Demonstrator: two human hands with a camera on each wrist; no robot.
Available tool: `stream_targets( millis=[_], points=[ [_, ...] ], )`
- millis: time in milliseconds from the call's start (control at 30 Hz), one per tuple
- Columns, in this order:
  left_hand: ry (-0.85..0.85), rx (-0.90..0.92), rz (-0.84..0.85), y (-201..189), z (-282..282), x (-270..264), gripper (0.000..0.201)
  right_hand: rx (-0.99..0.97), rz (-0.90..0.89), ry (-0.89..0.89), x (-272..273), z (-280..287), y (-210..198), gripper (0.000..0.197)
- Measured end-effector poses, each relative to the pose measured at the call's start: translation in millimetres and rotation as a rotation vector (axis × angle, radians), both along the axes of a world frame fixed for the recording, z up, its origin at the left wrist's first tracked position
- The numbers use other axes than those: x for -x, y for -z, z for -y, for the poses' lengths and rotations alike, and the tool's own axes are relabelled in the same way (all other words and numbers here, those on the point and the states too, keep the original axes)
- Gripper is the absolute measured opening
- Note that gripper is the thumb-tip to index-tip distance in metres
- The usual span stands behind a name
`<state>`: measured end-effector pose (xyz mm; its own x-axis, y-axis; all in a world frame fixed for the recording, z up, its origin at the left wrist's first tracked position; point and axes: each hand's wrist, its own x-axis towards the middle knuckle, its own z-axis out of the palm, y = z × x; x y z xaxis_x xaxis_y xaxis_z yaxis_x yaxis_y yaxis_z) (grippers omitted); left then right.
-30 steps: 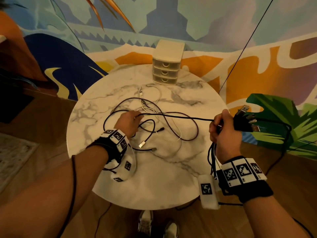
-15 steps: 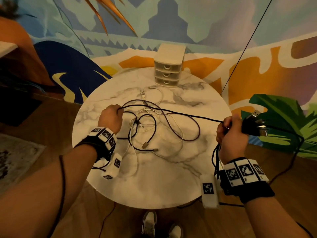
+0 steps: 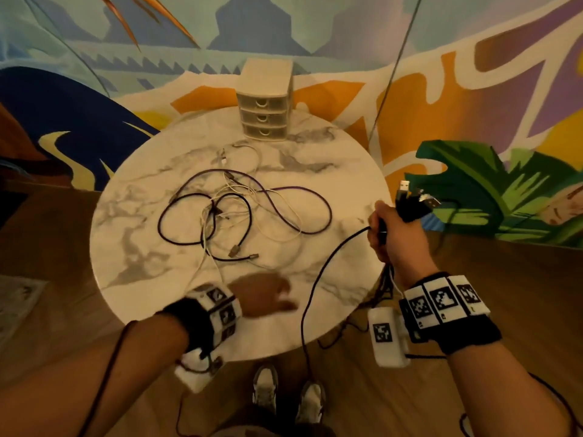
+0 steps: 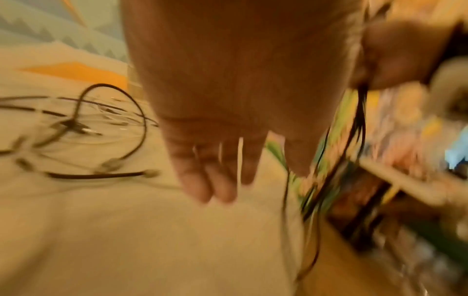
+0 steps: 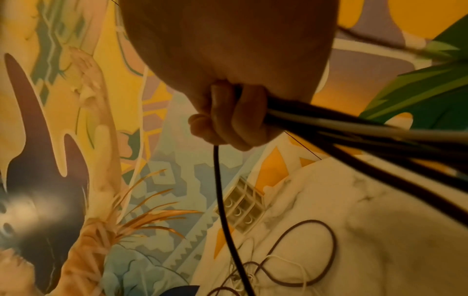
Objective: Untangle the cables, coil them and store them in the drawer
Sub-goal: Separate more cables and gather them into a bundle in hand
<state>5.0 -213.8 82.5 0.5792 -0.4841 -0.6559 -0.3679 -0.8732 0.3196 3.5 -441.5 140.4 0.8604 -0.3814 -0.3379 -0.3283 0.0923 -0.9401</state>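
Our left hand (image 3: 265, 294) has let go of the tangled cables (image 3: 239, 216) mid-bench, fingers (image 4: 217, 180) now loosely spread near the front edge. Our right hand (image 3: 397, 238) still grips the cable bundle (image 3: 413, 203) beyond the right edge. Drawer unit (image 3: 265, 102) at the far edge, marble bench (image 3: 142, 263), mural wall (image 3: 473, 74) behind.

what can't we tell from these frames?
- Drawer unit: contents hidden in the head view; all three fronts are closed.
- Left hand: motion-blurred in head and left wrist views; fingers look extended, nothing visibly held.
- Cable bundle in the right hand: cable count unclear, since the fist covers them; plugs too small to type.
- Tangle on the table: which white and dark cables cross over which is too fine to resolve.
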Motion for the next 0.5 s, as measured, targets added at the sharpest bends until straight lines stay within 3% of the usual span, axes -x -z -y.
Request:
stream_targets(
  millis=[67, 133, 200, 333, 500],
  points=[
    [-0.192, 0.392, -0.01, -19.6, 39.1, -12.0, 0.059, 0.016, -0.03, -0.03, 13.1, 3.2, 4.1, 0.044],
    [-0.269, 0.549, -0.195, -39.2, 82.9, -14.1, 0.044, 0.03, -0.029, -0.035, 24.9, 9.0, 4.9, 0.044],
    [-0.184, 0.557, -0.196, -46.4, 117.9, -11.1, 0.024, 0.049, -0.007, -0.018, 36.4, 21.3, 4.3, 0.044],
    [-0.053, 0.579, 0.051, -45.6, 149.1, -2.0, 0.036, 0.135, 0.102, 0.076, 62.5, 64.9, 10.5, 0.05],
    [-0.044, 0.523, 0.004, -12.8, 158.0, 17.1, 0.042, 0.302, 0.037, 0.313, 105.2, 122.2, 24.6, 0.05]
  ],
)
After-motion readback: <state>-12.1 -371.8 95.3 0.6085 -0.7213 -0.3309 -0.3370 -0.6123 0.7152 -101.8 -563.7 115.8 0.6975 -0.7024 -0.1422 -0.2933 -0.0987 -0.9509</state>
